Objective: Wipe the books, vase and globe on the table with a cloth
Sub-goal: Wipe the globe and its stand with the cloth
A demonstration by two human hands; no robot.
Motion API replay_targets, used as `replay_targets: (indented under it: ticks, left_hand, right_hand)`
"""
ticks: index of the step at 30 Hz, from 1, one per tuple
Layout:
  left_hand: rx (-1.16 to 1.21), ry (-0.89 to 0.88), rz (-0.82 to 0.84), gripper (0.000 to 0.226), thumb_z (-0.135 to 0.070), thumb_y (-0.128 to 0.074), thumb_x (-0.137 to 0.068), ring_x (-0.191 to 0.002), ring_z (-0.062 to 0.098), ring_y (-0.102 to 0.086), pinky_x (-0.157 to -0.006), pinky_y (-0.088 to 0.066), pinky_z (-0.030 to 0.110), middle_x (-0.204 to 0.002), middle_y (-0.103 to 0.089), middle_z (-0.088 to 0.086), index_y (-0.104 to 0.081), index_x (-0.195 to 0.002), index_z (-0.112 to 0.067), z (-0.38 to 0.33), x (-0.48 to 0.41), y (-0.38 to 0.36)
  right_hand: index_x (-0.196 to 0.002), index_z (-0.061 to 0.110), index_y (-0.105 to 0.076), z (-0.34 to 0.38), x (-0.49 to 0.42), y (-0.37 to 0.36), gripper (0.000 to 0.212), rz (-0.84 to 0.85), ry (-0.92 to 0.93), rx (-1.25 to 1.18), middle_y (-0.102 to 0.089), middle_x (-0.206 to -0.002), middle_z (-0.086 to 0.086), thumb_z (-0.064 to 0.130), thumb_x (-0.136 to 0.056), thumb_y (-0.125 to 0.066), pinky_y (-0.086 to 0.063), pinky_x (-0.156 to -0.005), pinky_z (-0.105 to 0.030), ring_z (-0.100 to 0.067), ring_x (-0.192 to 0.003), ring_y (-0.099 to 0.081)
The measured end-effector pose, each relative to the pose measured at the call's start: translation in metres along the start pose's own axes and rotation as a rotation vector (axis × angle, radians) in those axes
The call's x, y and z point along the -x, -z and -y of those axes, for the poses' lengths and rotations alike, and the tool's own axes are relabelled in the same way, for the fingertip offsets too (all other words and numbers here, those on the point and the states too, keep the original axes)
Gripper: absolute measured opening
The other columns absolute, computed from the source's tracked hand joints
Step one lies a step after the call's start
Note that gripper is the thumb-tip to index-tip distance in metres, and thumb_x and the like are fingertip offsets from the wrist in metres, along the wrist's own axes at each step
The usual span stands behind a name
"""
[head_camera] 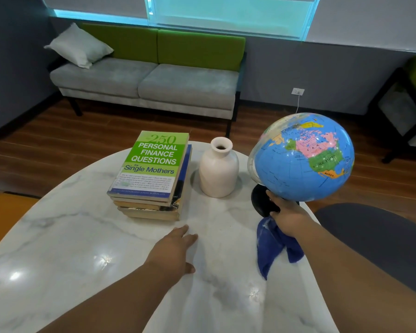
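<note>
Gripping the globe (303, 157) by its base (262, 200), plus crumpled cloth (271, 246), right fingers (275, 212) curl; left fingers (185, 233) lie straight.

Two hands and two forearms were in view. The left hand (175, 251) presented its back, with the knuckles, the fingers and the thumb tip distinguishable. The right hand (286, 216) presented its back and the thumb; its remaining fingers were hidden. Both forearms were bare from the wrist to the limit of the view, uncovered along the whole visible length. The wrists and the visible fingers were likewise bare. Nail detail was too small to tell.
</note>
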State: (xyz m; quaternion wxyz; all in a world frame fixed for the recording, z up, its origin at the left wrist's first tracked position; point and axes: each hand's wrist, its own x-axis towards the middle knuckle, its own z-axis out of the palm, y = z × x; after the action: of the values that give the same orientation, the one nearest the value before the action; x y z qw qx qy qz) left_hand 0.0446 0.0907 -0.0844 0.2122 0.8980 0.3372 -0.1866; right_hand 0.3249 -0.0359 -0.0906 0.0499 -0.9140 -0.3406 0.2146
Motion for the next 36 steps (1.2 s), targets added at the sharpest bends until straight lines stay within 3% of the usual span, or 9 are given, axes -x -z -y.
replay_targets:
  ticks: [3, 6, 10, 14, 18, 21, 27, 30, 36]
  left_hand:
    - [0.02, 0.005, -0.008, 0.085, -0.039, -0.072, -0.082, -0.146, 0.014, -0.017, -0.117, -0.023, 0.03, -0.161, -0.006, -0.009, -0.022, -0.151, -0.033, 0.0, 0.002, 0.001]
    - [0.059, -0.016, -0.011, 0.083, -0.041, -0.07, -0.083, -0.147, 0.014, -0.013, -0.117, -0.021, 0.029, -0.161, -0.005, -0.008, -0.023, -0.151, -0.032, 0.002, 0.008, 0.001]
    - [0.283, -0.047, -0.076, 0.067, -0.044, -0.066, -0.086, -0.141, 0.011, -0.027, -0.112, -0.025, 0.023, -0.157, -0.022, -0.005, -0.038, -0.145, -0.029, -0.005, 0.027, -0.002]
    - [0.686, -0.053, -0.096, 0.051, -0.037, -0.069, -0.085, -0.11, 0.004, -0.051, -0.073, -0.043, 0.005, -0.137, -0.048, -0.009, -0.05, -0.132, -0.032, -0.034, 0.066, -0.01]
    - [1.148, -0.063, 0.216, 0.056, -0.039, -0.073, -0.081, -0.111, 0.012, -0.06, -0.081, -0.052, 0.024, -0.13, -0.054, -0.009, -0.046, -0.131, -0.035, -0.058, 0.1, -0.012]
    - [1.359, -0.118, 0.277, 0.04, -0.02, -0.069, -0.087, -0.101, 0.019, -0.069, -0.076, -0.056, 0.027, -0.116, -0.069, 0.005, -0.054, -0.124, -0.017, -0.07, 0.122, -0.009]
    - [1.379, -0.189, 0.121, 0.027, -0.013, -0.061, -0.092, -0.097, 0.022, -0.071, -0.08, -0.058, 0.031, -0.107, -0.072, 0.008, -0.06, -0.119, -0.011, -0.082, 0.144, -0.001]
    - [1.209, -0.214, 0.14, 0.028, -0.018, -0.062, -0.093, -0.097, 0.014, -0.07, -0.081, -0.056, 0.028, -0.112, -0.07, -0.001, -0.059, -0.12, -0.017, -0.083, 0.15, -0.001]
    - [1.099, -0.093, 0.063, 0.025, -0.024, -0.065, -0.09, -0.1, 0.014, -0.066, -0.088, -0.054, 0.034, -0.114, -0.065, -0.003, -0.062, -0.116, -0.023, -0.068, 0.148, 0.0]
  right_hand:
    - [-0.145, 0.032, -0.03, 0.008, 0.03, -0.008, 0.052, -0.207, -0.027, -0.103, -0.03, -0.145, -0.008, 0.026, -0.096, -0.047, -0.043, -0.095, -0.036, -0.029, -0.12, -0.047]
    - [-0.127, 0.022, -0.053, 0.024, 0.072, -0.019, 0.034, -0.328, -0.064, -0.481, -0.046, -0.13, -0.009, 0.024, -0.093, -0.054, -0.041, -0.088, -0.029, -0.024, -0.105, -0.054]
    - [-0.091, 0.017, -0.062, 0.048, 0.14, -0.022, 0.014, -0.169, -0.1, -0.904, -0.066, -0.093, -0.014, 0.007, -0.087, -0.054, -0.047, -0.066, -0.027, -0.018, -0.08, -0.062]
    - [-0.106, 0.031, -0.058, 0.06, 0.192, -0.026, 0.037, -0.044, -0.141, -1.027, -0.059, -0.109, 0.006, 0.002, -0.083, -0.054, -0.046, -0.071, -0.024, -0.011, -0.094, -0.057]
    - [-0.099, 0.033, -0.062, 0.071, 0.222, -0.012, 0.032, 0.014, -0.023, -1.049, -0.063, -0.102, 0.012, 0.005, -0.082, -0.06, -0.052, -0.071, -0.023, -0.009, -0.092, -0.06]
    - [-0.1, 0.037, -0.063, 0.077, 0.242, -0.006, 0.031, -0.006, 0.086, -1.054, -0.063, -0.107, 0.014, 0.011, -0.085, -0.063, -0.054, -0.084, -0.027, -0.009, -0.1, -0.06]
    - [-0.119, 0.052, -0.05, 0.071, 0.267, -0.014, 0.045, 0.018, 0.145, -1.158, -0.051, -0.124, 0.021, 0.05, -0.078, -0.068, -0.049, -0.096, -0.032, -0.005, -0.113, -0.054]
    - [-0.113, 0.046, -0.054, 0.059, 0.275, -0.015, 0.033, 0.038, 0.119, -1.176, -0.063, -0.115, 0.012, 0.035, -0.085, -0.067, -0.052, -0.093, -0.043, -0.014, -0.107, -0.061]
    - [-0.098, 0.031, -0.06, 0.006, 0.273, 0.012, 0.017, -0.268, -0.067, -1.127, -0.07, -0.088, -0.007, 0.017, -0.089, -0.055, -0.055, -0.075, -0.043, -0.029, -0.085, -0.067]
